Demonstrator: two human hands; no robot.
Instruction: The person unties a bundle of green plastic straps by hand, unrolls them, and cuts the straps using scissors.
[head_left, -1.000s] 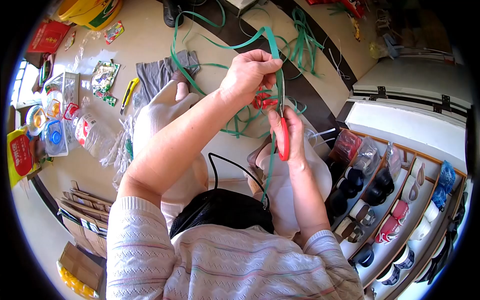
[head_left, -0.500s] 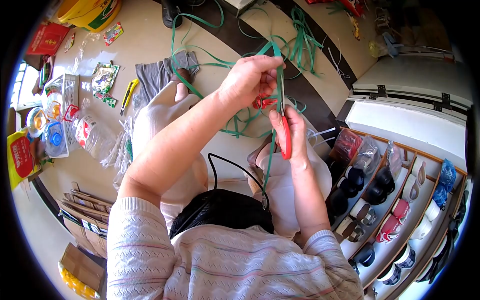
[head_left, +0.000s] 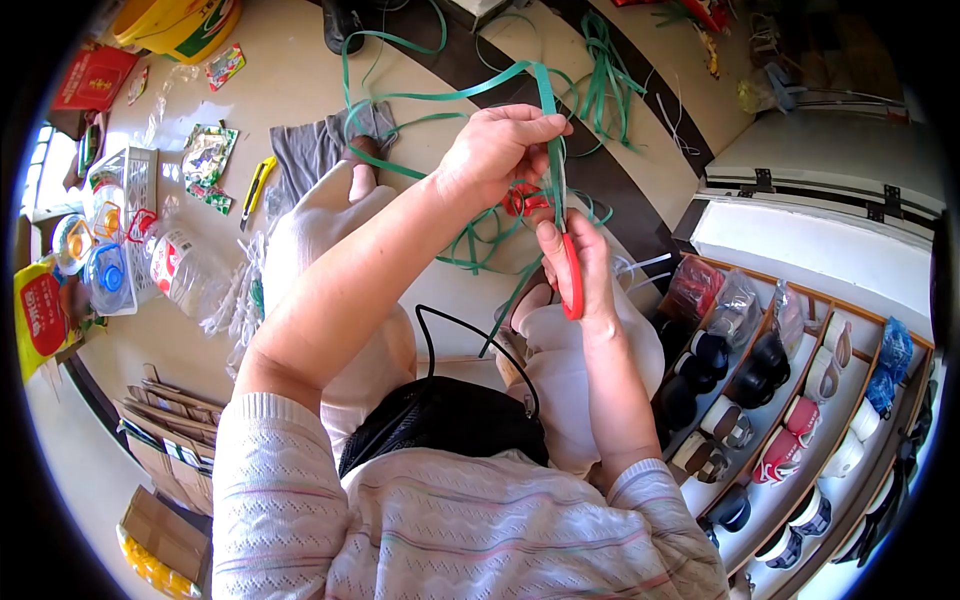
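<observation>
Shoes (head_left: 778, 458) sit in a wooden rack (head_left: 850, 385) — left hand (head_left: 500, 150) pinching green strap (head_left: 546, 90), right hand (head_left: 586, 256) gripping red-handled scissors (head_left: 572, 280).

There are two hands (head_left: 505, 150) and one pair of scissors (head_left: 572, 275). Also visible are one bucket (head_left: 190, 24), one knife (head_left: 259, 188), one cloth (head_left: 302, 150) and one bag (head_left: 445, 425).

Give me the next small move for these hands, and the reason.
Probably a short snip upward along the strap with the scissors, while the left hand holds it steady. The right hand has the red handles, the scissors lie along the strap pointing up, and the left fingers pinch it near their tips.
</observation>
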